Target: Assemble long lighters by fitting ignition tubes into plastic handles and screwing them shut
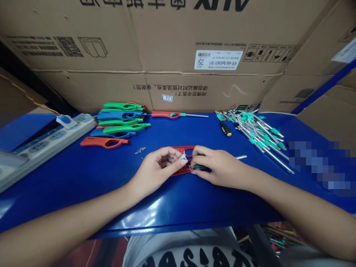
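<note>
At the middle of the blue table, my left hand [161, 163] pinches a small whitish and metallic part [183, 157] between thumb and fingers. Beneath both hands lie red lighter casing halves [178, 172], partly covered by my fingers. My right hand [213, 163] has its fingers curled down on a lighter's metal tube with a green collar [198, 167], set at the red casing. The far end of that tube [241, 157] sticks out to the right of my hand. What exactly the right fingertips pinch is partly hidden.
Green, blue and red lighter casings [119, 129] are piled at back left, near a power strip [41, 144]. An assembled red lighter [167, 114] lies by the cardboard [111, 85]. Small screws [140, 150] lie left; a screwdriver [225, 128] and metal tubes with green collars [267, 139] lie right.
</note>
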The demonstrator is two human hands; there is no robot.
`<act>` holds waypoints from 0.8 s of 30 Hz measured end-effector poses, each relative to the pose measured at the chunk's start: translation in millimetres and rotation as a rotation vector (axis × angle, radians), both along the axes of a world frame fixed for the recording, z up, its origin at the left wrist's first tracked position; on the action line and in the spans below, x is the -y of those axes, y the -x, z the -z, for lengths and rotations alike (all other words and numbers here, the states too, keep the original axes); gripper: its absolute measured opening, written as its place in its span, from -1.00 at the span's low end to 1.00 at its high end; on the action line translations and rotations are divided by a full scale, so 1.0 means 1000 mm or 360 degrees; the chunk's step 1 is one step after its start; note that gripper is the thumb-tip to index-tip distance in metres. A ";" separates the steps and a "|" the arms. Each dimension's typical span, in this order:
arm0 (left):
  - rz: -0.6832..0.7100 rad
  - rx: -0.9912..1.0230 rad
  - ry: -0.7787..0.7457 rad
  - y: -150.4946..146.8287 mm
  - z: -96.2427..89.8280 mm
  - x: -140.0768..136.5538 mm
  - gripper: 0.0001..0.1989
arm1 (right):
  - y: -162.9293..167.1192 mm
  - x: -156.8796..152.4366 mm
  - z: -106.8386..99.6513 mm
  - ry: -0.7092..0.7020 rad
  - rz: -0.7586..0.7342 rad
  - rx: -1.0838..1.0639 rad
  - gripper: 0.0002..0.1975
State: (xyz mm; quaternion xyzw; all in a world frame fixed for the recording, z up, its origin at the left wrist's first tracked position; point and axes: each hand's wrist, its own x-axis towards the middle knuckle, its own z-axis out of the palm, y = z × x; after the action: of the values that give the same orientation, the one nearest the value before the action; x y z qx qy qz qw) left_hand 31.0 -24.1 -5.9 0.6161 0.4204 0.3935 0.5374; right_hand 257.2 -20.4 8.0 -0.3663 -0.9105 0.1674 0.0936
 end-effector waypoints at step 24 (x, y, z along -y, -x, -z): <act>0.0033 -0.0400 -0.0346 0.007 0.015 -0.002 -0.83 | -0.005 -0.024 0.029 0.1194 0.0176 -0.1102 -0.71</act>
State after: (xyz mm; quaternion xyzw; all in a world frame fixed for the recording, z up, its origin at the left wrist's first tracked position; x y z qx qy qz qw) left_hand 24.0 -22.1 -20.9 0.7194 0.4327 0.3510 0.4148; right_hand 262.3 3.3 -21.0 -0.3454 -0.6827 0.5888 0.2605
